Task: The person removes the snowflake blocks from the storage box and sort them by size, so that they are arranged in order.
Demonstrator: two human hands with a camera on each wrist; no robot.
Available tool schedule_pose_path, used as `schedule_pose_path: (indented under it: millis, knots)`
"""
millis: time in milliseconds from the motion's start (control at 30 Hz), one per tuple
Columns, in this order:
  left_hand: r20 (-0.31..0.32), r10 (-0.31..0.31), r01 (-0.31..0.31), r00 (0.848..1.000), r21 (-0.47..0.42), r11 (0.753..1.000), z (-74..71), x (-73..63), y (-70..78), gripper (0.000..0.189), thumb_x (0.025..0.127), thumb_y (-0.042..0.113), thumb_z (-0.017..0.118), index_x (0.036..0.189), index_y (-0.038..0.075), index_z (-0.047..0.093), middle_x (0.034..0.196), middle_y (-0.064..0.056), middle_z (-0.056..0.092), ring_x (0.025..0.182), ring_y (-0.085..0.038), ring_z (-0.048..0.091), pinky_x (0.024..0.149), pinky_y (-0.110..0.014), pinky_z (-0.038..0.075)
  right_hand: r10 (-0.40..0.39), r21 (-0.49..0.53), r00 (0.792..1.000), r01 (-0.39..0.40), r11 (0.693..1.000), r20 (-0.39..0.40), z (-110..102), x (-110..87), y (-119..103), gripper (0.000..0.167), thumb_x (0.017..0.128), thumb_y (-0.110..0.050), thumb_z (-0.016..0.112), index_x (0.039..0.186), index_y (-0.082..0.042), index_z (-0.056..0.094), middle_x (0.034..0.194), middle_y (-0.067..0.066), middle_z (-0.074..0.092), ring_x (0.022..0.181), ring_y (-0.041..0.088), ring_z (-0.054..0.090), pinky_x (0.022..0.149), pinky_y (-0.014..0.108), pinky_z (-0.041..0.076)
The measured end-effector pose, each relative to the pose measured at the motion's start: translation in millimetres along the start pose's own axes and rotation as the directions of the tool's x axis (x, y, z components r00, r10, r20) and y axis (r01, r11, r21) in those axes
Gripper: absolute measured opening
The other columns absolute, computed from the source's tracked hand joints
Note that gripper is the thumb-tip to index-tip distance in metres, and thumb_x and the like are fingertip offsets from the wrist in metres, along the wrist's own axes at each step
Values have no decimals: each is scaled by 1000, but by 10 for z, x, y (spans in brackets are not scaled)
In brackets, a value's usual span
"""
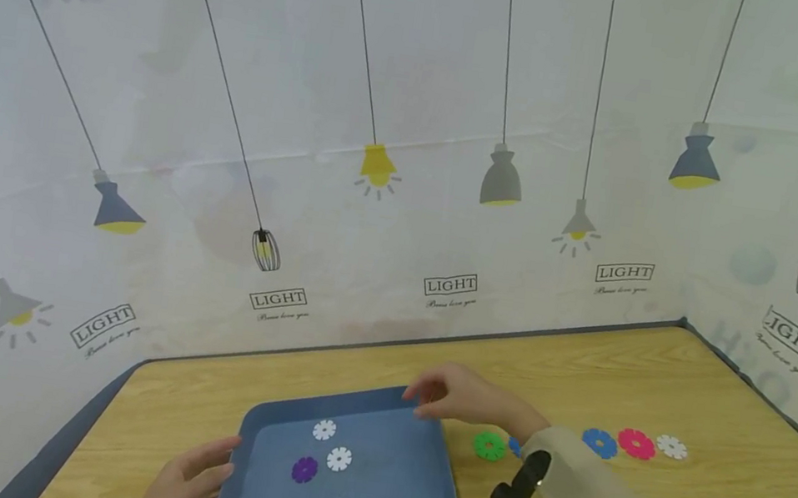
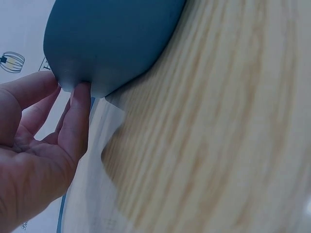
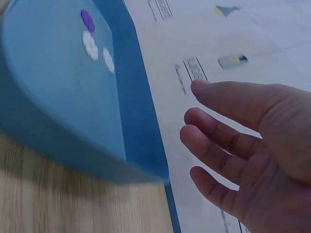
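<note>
A blue rectangular tray (image 1: 383, 482) lies on the table, and on its floor are two white notched discs (image 1: 325, 430) and a purple notched disc (image 1: 304, 470). My left hand (image 1: 186, 483) touches the tray's outer left wall with its fingertips; the left wrist view shows thumb and fingers against that wall (image 2: 112, 43). Over the tray's far right corner hovers my right hand (image 1: 463, 394), fingers loosely bent. Nothing is between them in the right wrist view, where the hand (image 3: 252, 150) is apart from the tray's wall (image 3: 138, 107).
Right of the tray, a green disc (image 1: 489, 446), a blue one (image 1: 599, 444), a pink one (image 1: 637, 443) and a white one (image 1: 671, 446) lie on the wooden table (image 1: 581, 361). Another blue disc (image 1: 514, 446) is partly hidden by the right arm. Lamp-printed sheeting (image 1: 370, 237) borders the table.
</note>
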State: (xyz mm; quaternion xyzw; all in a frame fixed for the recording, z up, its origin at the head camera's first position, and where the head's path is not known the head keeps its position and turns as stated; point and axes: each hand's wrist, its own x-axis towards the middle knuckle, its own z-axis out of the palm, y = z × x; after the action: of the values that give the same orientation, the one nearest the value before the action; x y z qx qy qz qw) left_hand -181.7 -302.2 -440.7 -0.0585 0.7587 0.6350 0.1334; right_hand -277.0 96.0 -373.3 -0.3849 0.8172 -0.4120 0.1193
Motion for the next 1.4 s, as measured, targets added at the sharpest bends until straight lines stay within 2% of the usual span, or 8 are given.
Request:
schedule_pose_path:
  millis: [200,433,600,800,967,1167,1300,1400]
  knots:
    - [-13,4,-4,1000,2,1000,23,-13,17,61,90,27,59,138,-3,34,138,-31,31,105,-33,56,83,-45,50,-7,-42,998,9,999,58,212,314,-201,19,83,-10,67,103,-10,67,87,-6,61,76,8,53,66,22,48]
    - [-9,18,-19,1000,-9,1000,33,-15,15,61,90,26,58,138,-3,34,139,-31,28,106,-32,56,84,-45,50,-4,20,992,1,1000,130,456,578,-271,19,81,-5,69,100,-6,68,79,-5,60,69,6,51,61,18,46]
    - [-4,29,-29,1000,-15,999,29,-9,4,62,90,26,58,138,-4,33,139,-32,27,106,-31,56,84,-45,50,42,72,984,-55,996,172,595,725,-214,19,81,-5,69,100,-1,68,80,0,62,67,7,50,59,18,44]
    - [-8,38,-38,999,-8,999,31,-5,-3,62,90,26,59,138,-4,34,138,-31,31,105,-30,56,83,-44,50,92,134,971,-124,983,220,701,814,-100,20,80,-2,68,99,3,67,94,13,65,69,8,53,62,19,45]
    - [-4,44,-45,999,-12,999,34,-24,8,61,91,25,58,138,-4,33,138,-32,29,106,-30,55,84,-44,50,131,130,958,-169,977,256,748,851,-42,20,79,-1,69,98,2,68,96,11,66,72,7,55,65,19,46]
    - [2,45,-44,999,-48,998,41,-9,3,59,91,23,57,138,-3,33,139,-30,31,107,-28,55,86,-44,49,176,121,948,-214,969,266,803,868,9,22,76,1,71,98,0,69,80,3,64,64,7,48,57,18,40]
    - [7,57,-57,998,-52,997,34,-14,-5,58,92,21,57,138,-4,33,138,-29,32,106,-28,55,85,-44,49,178,92,947,-209,974,268,826,867,4,25,72,0,75,96,-2,70,67,-2,55,59,7,42,51,18,33]
    - [10,63,-62,998,-50,997,34,-19,-7,58,92,21,56,138,-5,32,137,-29,33,105,-28,55,85,-43,50,182,71,948,-207,976,260,839,853,-11,26,71,1,76,95,-4,70,65,-3,50,59,7,40,50,18,31]
